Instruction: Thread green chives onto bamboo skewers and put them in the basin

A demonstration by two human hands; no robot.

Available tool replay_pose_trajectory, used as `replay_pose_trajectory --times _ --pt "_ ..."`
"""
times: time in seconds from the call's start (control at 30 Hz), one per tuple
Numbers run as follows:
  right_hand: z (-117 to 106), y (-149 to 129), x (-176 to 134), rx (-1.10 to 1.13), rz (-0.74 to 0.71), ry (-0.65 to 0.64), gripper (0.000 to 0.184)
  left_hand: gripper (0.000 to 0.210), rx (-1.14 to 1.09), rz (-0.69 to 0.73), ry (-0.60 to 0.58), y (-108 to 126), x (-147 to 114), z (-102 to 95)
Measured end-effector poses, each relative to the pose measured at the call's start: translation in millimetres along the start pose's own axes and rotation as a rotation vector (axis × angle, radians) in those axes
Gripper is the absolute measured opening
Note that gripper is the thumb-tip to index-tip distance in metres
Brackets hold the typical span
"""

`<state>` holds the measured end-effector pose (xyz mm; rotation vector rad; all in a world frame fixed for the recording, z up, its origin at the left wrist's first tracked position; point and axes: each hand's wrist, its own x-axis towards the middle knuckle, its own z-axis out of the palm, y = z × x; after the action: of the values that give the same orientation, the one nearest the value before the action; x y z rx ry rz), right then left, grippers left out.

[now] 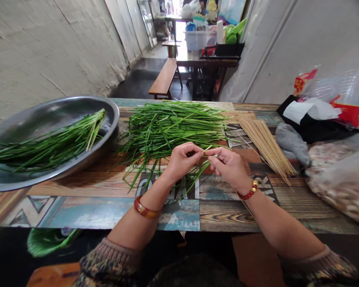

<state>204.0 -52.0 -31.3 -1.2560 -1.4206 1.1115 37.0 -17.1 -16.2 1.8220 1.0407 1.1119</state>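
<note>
Basin [52, 113]: smooth, glossy metal. Sticks [267, 147]: matt wood. Stalks [179, 123]: smooth. Tabletop [233, 213]: wood-grained. Bag [341, 175]: glossy plastic.

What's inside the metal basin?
Long green stalks lie in the metal basin, their pale ends toward its right side. Bare metal shows around them; whatever is beneath them is covered.

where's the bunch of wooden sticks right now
In the head view, the bunch of wooden sticks lies on the table to the right of the right hand, between the pile of green stalks and a crumpled grey bundle.
</note>
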Motion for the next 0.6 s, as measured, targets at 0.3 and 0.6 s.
replay_pose_trajectory --times 0.3,0.6 --pt "-0.9 2.1 0.3 -0.01 0.01 -0.002 0.025 0.009 0.113 0.118 0.046 -1.5 0.2 1.9" --pt "2.0 5.1 1.5 0.025 0.012 0.015 0.023 0.01 0.244 0.216 0.066 -8.2 -2.6 6.1"
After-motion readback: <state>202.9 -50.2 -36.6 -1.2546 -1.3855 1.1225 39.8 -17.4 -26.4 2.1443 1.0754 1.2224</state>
